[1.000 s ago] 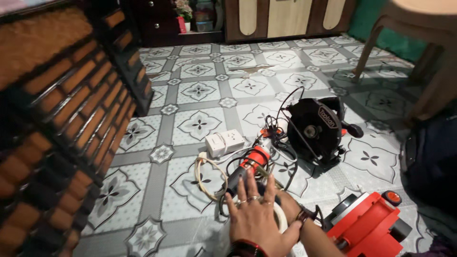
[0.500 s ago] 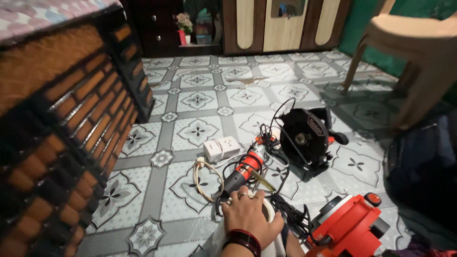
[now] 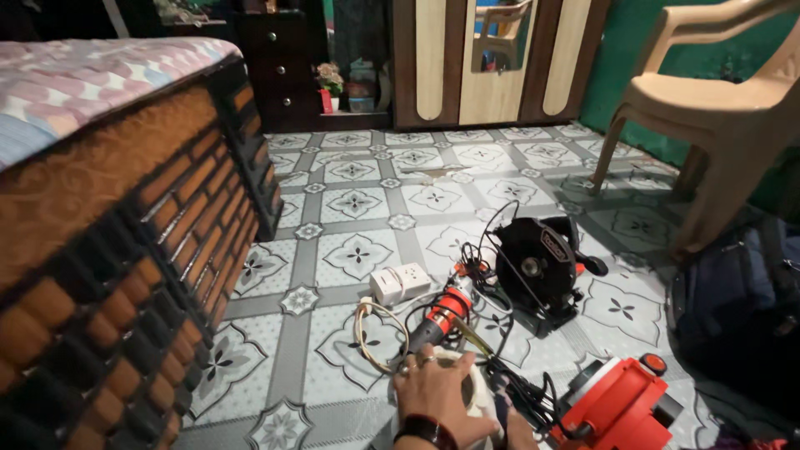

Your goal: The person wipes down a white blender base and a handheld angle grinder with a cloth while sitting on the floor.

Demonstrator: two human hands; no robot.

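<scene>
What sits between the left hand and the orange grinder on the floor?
Nothing visible. The left hand rests on a white round thing, its fingers right at the dark rear end of the grinder. Black cords lie beside it, not between.
</scene>
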